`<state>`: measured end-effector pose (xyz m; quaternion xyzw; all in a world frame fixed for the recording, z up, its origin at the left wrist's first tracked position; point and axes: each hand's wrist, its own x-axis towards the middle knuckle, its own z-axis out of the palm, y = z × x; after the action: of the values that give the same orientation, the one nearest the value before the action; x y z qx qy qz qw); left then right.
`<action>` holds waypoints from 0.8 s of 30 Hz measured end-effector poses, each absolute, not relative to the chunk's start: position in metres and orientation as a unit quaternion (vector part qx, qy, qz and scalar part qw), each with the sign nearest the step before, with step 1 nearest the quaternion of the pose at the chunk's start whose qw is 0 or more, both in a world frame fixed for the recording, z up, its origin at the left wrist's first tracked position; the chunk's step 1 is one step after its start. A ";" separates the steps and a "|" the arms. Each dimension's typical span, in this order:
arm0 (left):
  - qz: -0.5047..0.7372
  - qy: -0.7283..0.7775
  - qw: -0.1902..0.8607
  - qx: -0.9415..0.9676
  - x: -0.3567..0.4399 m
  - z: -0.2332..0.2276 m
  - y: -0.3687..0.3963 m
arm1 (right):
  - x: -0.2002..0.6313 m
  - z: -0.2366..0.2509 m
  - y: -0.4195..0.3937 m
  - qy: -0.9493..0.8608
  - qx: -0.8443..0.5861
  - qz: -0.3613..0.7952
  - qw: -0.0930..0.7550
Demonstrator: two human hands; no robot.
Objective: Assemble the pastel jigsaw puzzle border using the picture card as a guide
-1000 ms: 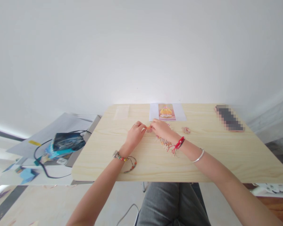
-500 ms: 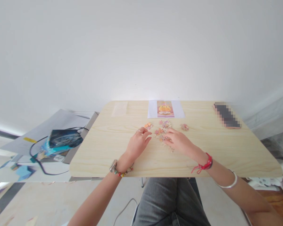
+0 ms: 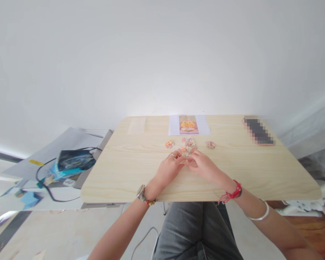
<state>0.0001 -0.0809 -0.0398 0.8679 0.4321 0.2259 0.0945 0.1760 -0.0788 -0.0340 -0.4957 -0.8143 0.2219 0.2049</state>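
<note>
My left hand and my right hand rest on the light wooden table, fingertips meeting at the near edge of a pile of small pastel puzzle pieces. Both hands pinch small pieces between them; the pieces themselves are mostly hidden by the fingers. A small orange cluster of joined pieces lies just left of the pile. A pink cluster lies to its right. A printed reference picture on white paper sits at the table's far edge.
A phone lies at the far right of the table and a clear plastic bag at the far left. Left of the table, a lower surface holds a dark pouch, a black cable and papers. My grey-trousered legs are under the table.
Both hands left the orange cluster on the table, drew back toward me and came together at the near edge of the pile. The camera view shifted slightly.
</note>
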 end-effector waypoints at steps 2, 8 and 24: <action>0.285 0.411 0.079 0.862 0.000 -0.040 -0.081 | 0.183 -0.031 -0.073 -0.764 -0.482 0.354 0.242; 0.419 0.365 0.004 0.831 0.005 -0.034 -0.084 | 0.198 -0.027 -0.064 -0.566 -0.355 0.692 0.274; 0.404 0.323 -0.017 0.856 0.010 -0.021 -0.084 | 0.205 -0.022 -0.070 -0.388 -0.294 0.846 0.219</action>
<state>0.0098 -0.0843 -0.0206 0.8559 0.3226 0.4038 -0.0169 0.2047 -0.0702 -0.0220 -0.2936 -0.3884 0.8455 0.2193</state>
